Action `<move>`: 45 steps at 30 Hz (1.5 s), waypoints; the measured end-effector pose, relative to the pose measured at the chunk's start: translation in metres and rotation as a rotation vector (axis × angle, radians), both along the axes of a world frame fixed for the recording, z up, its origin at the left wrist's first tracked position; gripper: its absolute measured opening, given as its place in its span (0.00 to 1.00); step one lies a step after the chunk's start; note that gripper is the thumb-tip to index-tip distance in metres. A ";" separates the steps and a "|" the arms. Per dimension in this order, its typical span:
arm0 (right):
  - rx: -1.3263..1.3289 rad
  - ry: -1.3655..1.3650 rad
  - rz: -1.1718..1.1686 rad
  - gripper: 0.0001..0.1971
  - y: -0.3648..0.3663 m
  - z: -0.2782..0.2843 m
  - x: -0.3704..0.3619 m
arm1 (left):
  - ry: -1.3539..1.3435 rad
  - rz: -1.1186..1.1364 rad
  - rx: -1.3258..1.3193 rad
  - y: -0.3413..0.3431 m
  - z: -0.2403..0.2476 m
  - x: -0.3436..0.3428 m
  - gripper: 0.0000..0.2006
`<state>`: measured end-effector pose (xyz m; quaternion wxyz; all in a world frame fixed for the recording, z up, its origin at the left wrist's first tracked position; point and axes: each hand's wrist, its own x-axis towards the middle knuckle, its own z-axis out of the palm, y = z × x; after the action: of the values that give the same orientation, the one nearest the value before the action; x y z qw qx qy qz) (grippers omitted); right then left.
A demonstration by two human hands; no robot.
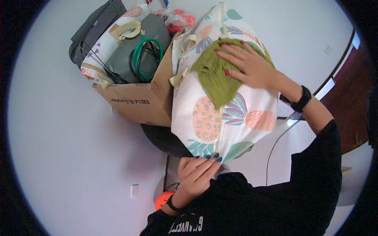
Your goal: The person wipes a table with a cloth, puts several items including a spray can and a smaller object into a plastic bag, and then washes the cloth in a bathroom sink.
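A white zippered storage bag (183, 114) with a pineapple print bulges in front of me, its zipper running lengthwise. On its upper half lies a crumpled olive-green cloth (216, 88). My right hand (252, 67) rests flat on that cloth, fingers stretched out and somewhat apart. At the bag's near end, by the end of the zipper, my left hand (197, 171) pinches the fabric edge with its fingers together. The left thumb is hidden. Pale handle straps (179, 78) stick out from the bag's left side.
A cardboard box (134, 103) left of the bag holds a grey-green pouch (120, 63), coiled green and black cables (138, 59) and other bags. Behind it sits a clear plastic bag with red contents (179, 21). A thin cable (271, 151) hangs at right. An orange object (163, 200) is low at left.
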<state>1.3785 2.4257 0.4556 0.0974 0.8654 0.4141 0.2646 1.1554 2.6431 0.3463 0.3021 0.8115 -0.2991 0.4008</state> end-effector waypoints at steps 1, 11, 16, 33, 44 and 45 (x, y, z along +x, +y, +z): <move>-0.033 0.107 -0.056 0.27 -0.009 0.005 0.017 | -0.003 0.015 -0.030 -0.004 -0.001 0.002 0.09; 0.089 0.693 -0.197 0.25 -0.059 0.003 0.210 | 0.000 0.292 -0.123 -0.027 -0.012 -0.015 0.07; 0.487 1.097 -0.212 0.26 -0.033 0.005 0.185 | 0.062 0.383 -0.174 -0.035 -0.012 -0.012 0.08; 0.452 0.682 0.280 0.25 -0.058 -0.009 -0.063 | 0.153 0.113 -0.164 -0.008 -0.024 0.005 0.16; 1.319 0.651 0.160 0.28 -0.060 -0.124 -0.123 | 0.249 0.096 -0.195 -0.007 -0.030 0.006 0.17; 1.317 0.656 0.165 0.28 -0.057 -0.128 -0.119 | 0.248 0.080 -0.220 -0.008 -0.032 0.005 0.18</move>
<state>1.2591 2.3692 0.3276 -0.5911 0.7454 0.2409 0.1925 1.1603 2.6354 0.3139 0.4073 0.8281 -0.1813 0.3398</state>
